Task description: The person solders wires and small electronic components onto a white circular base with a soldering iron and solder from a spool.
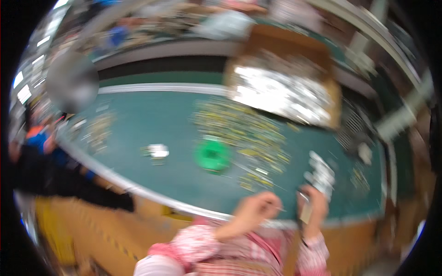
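My left hand (258, 206) is over the near edge of the green table (138, 119), its fingers curled together in a pinch. A thin pale tip shows beside the fingers; what they hold is too blurred to name. My right hand (317, 206) is closed around a slim dark object with a tan part (305, 213), its kind smeared by motion. The two hands are a short way apart. Just beyond the right hand lies a heap of shiny silvery pieces (320, 172). Many small yellow-green and metallic parts (239, 126) are spread beyond the left hand.
A green ring-shaped roll (212, 155) lies left of the spread parts. An open cardboard box (335, 108) with silvery packets stands at the back. A small white item (158, 151) lies farther left. Another person's dark sleeve (69, 179) reaches in at the left.
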Demonstrator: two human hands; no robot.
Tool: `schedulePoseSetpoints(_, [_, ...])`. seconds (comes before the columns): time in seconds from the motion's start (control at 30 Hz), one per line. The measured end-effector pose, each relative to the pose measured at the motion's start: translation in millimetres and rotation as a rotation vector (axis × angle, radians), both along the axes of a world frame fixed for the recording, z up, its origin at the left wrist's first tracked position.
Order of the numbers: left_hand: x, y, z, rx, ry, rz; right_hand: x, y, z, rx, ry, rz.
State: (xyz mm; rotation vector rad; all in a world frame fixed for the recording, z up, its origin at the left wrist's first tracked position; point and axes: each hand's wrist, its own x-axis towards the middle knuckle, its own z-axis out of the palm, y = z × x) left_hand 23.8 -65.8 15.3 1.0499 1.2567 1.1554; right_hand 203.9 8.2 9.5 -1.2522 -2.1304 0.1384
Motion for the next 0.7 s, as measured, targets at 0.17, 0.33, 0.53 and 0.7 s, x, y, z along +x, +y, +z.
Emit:
schedulePoseSetpoints(0.17, [20.2, 12.3, -15.1, 0.226, 0.018, -0.063, 23.0, -13.8, -6.9, 0.003, 0.184, -0.029])
schedulePoseSetpoints(0.33, [19.0, 12.1, -17.9, 0.325, 0.11, 0.103, 14.5, -13.5, 8.8, -0.166, 0.193, -0.071])
schedulePoseSetpoints(0.53, [18.8, 11.4, -8.4, 0.161, -0.063, 0.068, -1.4, -40.7, 8.0, -0.174, 0.376, 0.057])
schedulePoseSetpoints(0.7, [23.8, 13.5, -27.7, 0.118, -0.269, -0.008, 19.6, -55.6, -3.0, 0.085, 0.026, 0.006])
